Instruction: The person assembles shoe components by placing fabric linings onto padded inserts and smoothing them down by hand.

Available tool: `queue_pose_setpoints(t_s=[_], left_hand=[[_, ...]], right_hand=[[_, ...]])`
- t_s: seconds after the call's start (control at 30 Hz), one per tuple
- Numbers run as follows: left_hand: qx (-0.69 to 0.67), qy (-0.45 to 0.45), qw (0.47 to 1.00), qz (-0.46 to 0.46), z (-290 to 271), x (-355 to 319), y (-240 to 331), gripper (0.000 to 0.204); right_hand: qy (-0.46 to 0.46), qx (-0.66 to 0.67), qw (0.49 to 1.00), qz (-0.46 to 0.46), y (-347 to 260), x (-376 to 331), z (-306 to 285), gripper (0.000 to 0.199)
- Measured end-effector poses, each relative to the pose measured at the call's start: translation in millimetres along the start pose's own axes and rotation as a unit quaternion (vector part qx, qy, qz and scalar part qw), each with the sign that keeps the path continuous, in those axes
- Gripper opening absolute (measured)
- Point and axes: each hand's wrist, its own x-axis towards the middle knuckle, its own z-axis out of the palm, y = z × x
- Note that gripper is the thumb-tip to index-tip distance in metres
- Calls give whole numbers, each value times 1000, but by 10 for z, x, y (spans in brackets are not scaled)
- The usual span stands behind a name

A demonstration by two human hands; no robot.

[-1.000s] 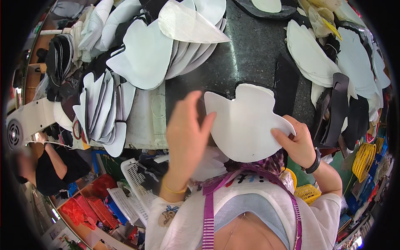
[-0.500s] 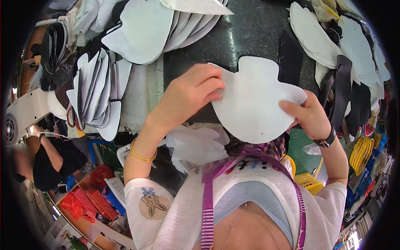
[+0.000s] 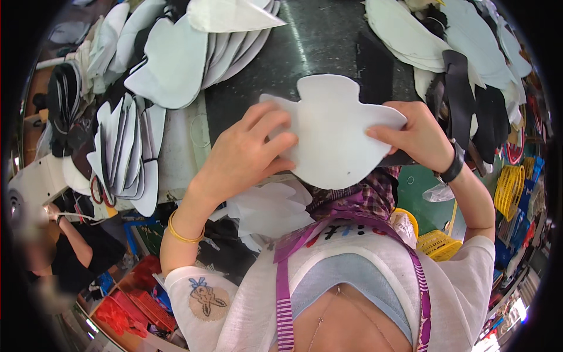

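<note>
1. The dark worktable (image 3: pixel 328 41) is seen across the far part of the scene. It is covered on both sides, and only a bare strip is left in the middle.

2. Stacks of white cut pieces (image 3: pixel 176 64) are laid at the far left, fanned over each other. More white pieces (image 3: pixel 410 29) with black strips (image 3: pixel 463 94) are piled at the far right.

3. A white cut piece (image 3: pixel 337 138), flat and with a rounded lobe at its far edge, is held up above the near edge of the table, between both hands. Compared with half a second ago, it is now seen lower and more to the centre, and it is turned a little more level.

4. The left hand (image 3: pixel 246 158) is laid on the left part of the piece. Its fingers are spread and bent over the surface, with the thumb hidden under it. One second ago this hand was more upright at the edge; now it is lying flatter across the piece.

5. The right hand (image 3: pixel 416 135) is closed in a pinch on the right edge of the piece, fingers on top. This grip looks about the same as before. A dark wrist band (image 3: pixel 453 167) is worn on it.

6. From these changes it is judged that the piece is being smoothed or checked in the air, and it is not yet put down on any stack.

7. A gold bangle (image 3: pixel 182 234) is worn on the left wrist.
</note>
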Motion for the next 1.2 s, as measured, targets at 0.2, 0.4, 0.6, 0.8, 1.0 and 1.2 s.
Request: queue_pose_setpoints(t_s=[0.2, 0.4, 0.6, 0.8, 1.0, 1.2], left_hand=[[17, 29, 999, 32, 101, -34, 56, 37], [112, 25, 993, 20, 168, -59, 403, 26], [-104, 179, 975, -84, 399, -20, 588, 29], [-163, 178, 969, -47, 153, 2, 234, 27], [-231, 106, 965, -67, 165, -12, 172, 51], [-204, 97, 974, -29, 207, -27, 183, 52]], right_hand=[[3, -17, 1000, -8, 77, 57, -45, 27], [-15, -13, 1000, -5, 153, 93, -71, 27], [-10, -5, 1000, -28, 124, 74, -46, 26], [-12, -23, 999, -26, 93, 56, -67, 27], [-97, 69, 993, 3, -129, -14, -13, 28], [-121, 350, 925, 86, -127, -21, 48, 32]])
